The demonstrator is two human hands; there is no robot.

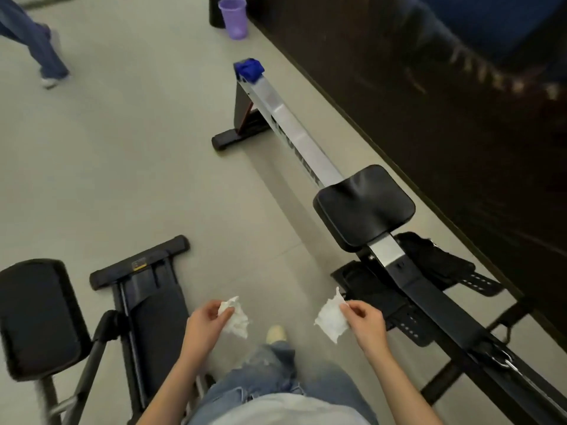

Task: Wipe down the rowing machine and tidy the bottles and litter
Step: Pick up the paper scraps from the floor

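Purple cup (233, 16) upright, contents unseen | left grip (206, 322) pinches crumpled tissue (237, 319) | right grip (366, 322) pinches flat tissue (330, 317)

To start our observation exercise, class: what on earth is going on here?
A person stands beside a rowing machine. The left hand pinches a crumpled tissue and the right hand pinches a flatter tissue. Both are held in the air, touching nothing on the machine. The black seat sits on the silver rail. A blue cloth lies on the rail's far end, and a purple cup stands on the floor beyond it.
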